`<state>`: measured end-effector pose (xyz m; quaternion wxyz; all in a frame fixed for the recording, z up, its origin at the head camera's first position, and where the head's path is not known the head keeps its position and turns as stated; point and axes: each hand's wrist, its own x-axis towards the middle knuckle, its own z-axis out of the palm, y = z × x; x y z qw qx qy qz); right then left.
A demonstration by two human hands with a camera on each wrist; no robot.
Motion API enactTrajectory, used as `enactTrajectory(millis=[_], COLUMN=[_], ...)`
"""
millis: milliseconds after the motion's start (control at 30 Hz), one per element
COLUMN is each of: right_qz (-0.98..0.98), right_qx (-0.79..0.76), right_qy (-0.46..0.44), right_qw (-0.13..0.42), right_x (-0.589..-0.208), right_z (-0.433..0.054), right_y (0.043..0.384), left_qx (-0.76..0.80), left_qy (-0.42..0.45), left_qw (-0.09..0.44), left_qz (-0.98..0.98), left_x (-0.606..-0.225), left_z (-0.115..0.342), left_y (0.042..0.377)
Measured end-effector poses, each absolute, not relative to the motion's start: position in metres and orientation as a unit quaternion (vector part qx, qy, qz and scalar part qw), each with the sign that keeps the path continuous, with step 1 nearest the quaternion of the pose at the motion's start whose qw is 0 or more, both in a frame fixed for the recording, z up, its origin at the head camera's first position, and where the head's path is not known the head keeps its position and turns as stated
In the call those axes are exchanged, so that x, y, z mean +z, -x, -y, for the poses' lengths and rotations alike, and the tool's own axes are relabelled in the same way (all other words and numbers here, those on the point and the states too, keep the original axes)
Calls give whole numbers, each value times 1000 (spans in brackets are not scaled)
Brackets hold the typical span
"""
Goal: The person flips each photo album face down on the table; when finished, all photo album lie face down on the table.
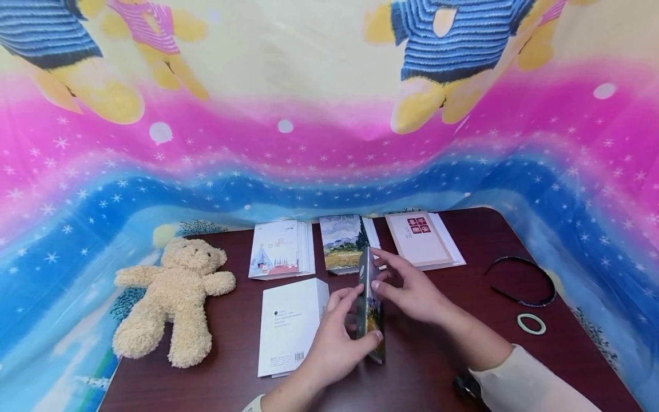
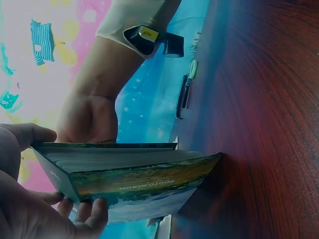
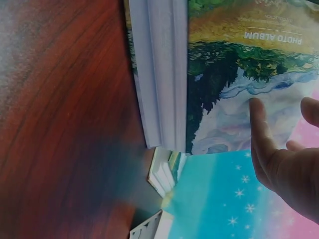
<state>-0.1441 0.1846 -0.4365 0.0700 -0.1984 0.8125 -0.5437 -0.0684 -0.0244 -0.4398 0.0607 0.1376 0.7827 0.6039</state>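
Note:
A photo album with a painted-landscape cover stands upright on the table, its dark spine facing me. My left hand grips it at the spine, thumb on one side and fingers on the other. In the left wrist view, the covers of the album spread apart around pale pages. My right hand is at the album's upper right side, fingers extended. The right wrist view has one straight finger of that hand against the cover, with the thumb held apart.
Behind are a tent-picture album, another landscape album and a cream album. A white album lies left of my left hand. A teddy bear lies far left; a headband and tape roll lie right.

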Motion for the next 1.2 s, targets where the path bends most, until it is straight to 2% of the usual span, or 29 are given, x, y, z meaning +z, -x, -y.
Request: enactTrajectory(millis=[200, 433, 1200], right_qz=[-799, -821, -829], right_qx=[-559, -528, -520], right_qy=[210, 213, 205], right_qw=[68, 43, 34], right_x=[-434, -432, -430], right_z=[-185, -186, -190], right_y=[145, 146, 142], left_qx=[614, 629, 626], left_qy=[-132, -126, -123], left_qw=[82, 83, 107], left_qz=[-774, -762, -763], left_x=[-437, -434, -438], left_z=[23, 18, 15], left_y=[69, 69, 71])
